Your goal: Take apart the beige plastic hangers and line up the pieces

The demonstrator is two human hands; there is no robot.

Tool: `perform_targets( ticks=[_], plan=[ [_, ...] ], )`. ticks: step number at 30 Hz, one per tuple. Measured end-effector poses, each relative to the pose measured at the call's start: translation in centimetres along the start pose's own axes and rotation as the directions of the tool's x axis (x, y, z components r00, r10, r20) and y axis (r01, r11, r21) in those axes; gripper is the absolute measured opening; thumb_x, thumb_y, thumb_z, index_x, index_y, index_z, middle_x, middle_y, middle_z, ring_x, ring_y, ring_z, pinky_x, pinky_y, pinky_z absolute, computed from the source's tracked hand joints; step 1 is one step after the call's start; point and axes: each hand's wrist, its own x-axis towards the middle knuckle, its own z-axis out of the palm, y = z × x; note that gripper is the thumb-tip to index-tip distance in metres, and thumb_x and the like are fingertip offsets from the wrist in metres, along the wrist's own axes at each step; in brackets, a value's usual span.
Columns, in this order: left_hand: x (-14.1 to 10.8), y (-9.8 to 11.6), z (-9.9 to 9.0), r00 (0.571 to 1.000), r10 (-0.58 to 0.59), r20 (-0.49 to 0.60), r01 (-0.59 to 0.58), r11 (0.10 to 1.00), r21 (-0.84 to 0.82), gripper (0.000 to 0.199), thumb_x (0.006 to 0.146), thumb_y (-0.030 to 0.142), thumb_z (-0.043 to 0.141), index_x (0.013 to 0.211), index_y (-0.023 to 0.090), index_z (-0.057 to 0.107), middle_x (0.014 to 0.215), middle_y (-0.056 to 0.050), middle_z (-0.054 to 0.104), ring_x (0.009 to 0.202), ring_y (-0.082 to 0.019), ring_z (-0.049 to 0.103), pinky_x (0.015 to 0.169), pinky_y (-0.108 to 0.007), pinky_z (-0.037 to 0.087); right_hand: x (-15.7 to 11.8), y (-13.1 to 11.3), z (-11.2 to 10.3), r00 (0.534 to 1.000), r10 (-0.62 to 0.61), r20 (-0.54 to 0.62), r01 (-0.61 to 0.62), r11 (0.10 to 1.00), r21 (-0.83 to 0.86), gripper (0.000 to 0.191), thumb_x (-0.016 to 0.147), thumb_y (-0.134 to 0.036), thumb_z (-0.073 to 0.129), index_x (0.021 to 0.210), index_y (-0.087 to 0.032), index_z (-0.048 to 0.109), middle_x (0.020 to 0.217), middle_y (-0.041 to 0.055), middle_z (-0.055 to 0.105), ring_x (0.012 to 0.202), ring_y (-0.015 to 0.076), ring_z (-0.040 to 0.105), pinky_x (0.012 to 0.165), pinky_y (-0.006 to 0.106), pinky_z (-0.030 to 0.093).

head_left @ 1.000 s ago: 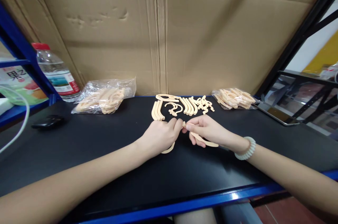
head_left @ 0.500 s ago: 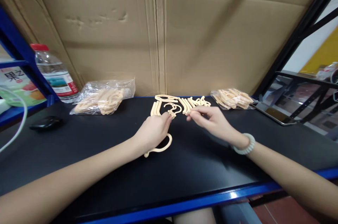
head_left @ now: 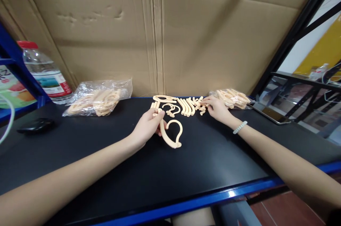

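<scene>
My left hand [head_left: 149, 126] is closed around the straight arm of a beige clothes hanger part [head_left: 170, 142], whose curved hook [head_left: 181, 128] hangs to the right over the black tabletop. My right hand [head_left: 218, 110] rests over a small pile of beige connector pieces [head_left: 197, 102], with its fingers stretched out and touching them. Between the hands lie loose beige hooks [head_left: 173, 110] and a row of curved hanger arms [head_left: 187, 107]. Behind these are longer curved pieces [head_left: 165, 98], and straight ones [head_left: 155, 105] sit just beyond my left fingers.
Clear bags of beige hanger parts lie at the back left [head_left: 93, 103] and back right [head_left: 231, 98]. A red-capped water bottle [head_left: 49, 76] and a black mouse [head_left: 36, 125] are on the left. A phone-like flat object [head_left: 270, 114] lies right. Cardboard [head_left: 106, 34] stands behind the table.
My left hand has turned, swinging the held hook from below it round to the right. The right hand has moved right, from the curved arms to the small connector pieces.
</scene>
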Motion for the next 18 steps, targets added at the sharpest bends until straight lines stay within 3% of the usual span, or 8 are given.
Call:
perform_targets(
  ticks=[4,6,8,10,13,16,18],
  plan=[
    [-0.2,0.2,0.2,0.998,-0.015,-0.063,0.008,0.993,-0.116,0.023,0.09,0.039,0.049,0.082,0.018,0.043,0.064,-0.001,0.064,0.049,-0.011,0.058,0.046,-0.021,0.045,0.1,-3.6,-0.8,0.998,-0.066,-0.013,0.066,0.997,0.039,0.039,0.078,-0.003,0.045,0.106,-0.017,0.068,0.104,0.0108,0.067,0.101,0.0243,0.06,0.09,0.047,0.049],
    [-0.4,0.3,0.3,0.996,-0.012,-0.083,0.0,0.989,-0.146,0.024,0.089,0.039,0.051,0.081,0.018,0.043,0.064,-0.001,0.065,0.049,-0.011,0.058,0.046,-0.02,0.046,0.0,-6.7,-1.3,0.981,-0.195,-0.013,0.195,0.972,0.134,0.034,0.083,-0.011,0.052,0.114,-0.021,0.063,0.109,0.0091,0.067,0.104,0.0241,0.059,0.093,0.048,0.047],
    [-0.5,0.3,0.4,0.996,-0.004,-0.089,-0.011,0.986,-0.164,0.024,0.088,0.039,0.053,0.08,0.018,0.043,0.062,0.0,0.064,0.048,-0.011,0.058,0.046,-0.021,0.046,-0.1,-9.6,-1.5,0.934,-0.355,0.05,0.342,0.923,0.176,0.033,0.085,-0.021,0.058,0.118,-0.023,0.061,0.112,0.0084,0.067,0.11,0.0253,0.056,0.098,0.05,0.043],
    [-0.7,0.3,0.6,0.996,0.013,-0.091,-0.028,0.985,-0.17,0.024,0.087,0.04,0.054,0.081,0.019,0.044,0.06,0.001,0.064,0.047,-0.012,0.057,0.045,-0.02,0.045,-0.4,-11.4,-1.4,0.854,-0.507,0.117,0.49,0.859,0.147,0.034,0.086,-0.029,0.06,0.119,-0.02,0.06,0.114,0.0097,0.067,0.118,0.0271,0.05,0.1,0.05,0.041],
    [-0.7,0.1,0.8,0.995,0.047,-0.089,-0.06,0.986,-0.158,0.025,0.087,0.042,0.054,0.081,0.019,0.044,0.059,0.002,0.063,0.045,-0.011,0.055,0.043,-0.02,0.043,-0.9,-12.1,-1.1,0.749,-0.625,0.221,0.625,0.777,0.076,0.033,0.09,-0.035,0.058,0.116,-0.016,0.061,0.108,0.0107,0.068,0.119,0.0273,0.049,0.1,0.048,0.04],
    [-0.7,-0.2,0.9,0.994,0.071,-0.085,-0.082,0.988,-0.131,0.026,0.088,0.044,0.052,0.084,0.019,0.043,0.059,0.002,0.061,0.043,-0.011,0.051,0.043,-0.021,0.042,-1.0,-11.7,-1.0,0.756,-0.604,0.252,0.61,0.79,0.06,0.028,0.093,-0.037,0.054,0.109,-0.016,0.064,0.095,0.0086,0.069,0.11,0.0241,0.055,0.099,0.044,0.041],
    [-0.6,-0.4,0.6,0.984,0.122,-0.131,-0.134,0.987,-0.088,0.027,0.089,0.043,0.051,0.096,0.019,0.044,0.076,-0.002,0.064,0.053,-0.013,0.058,0.048,-0.024,0.047,-1.0,-11.7,-1.0,0.771,-0.583,0.255,0.588,0.806,0.065,0.022,0.095,-0.032,0.05,0.101,-0.016,0.065,0.085,0.0057,0.068,0.097,0.0203,0.059,0.1,0.043,0.04]
  ],
)
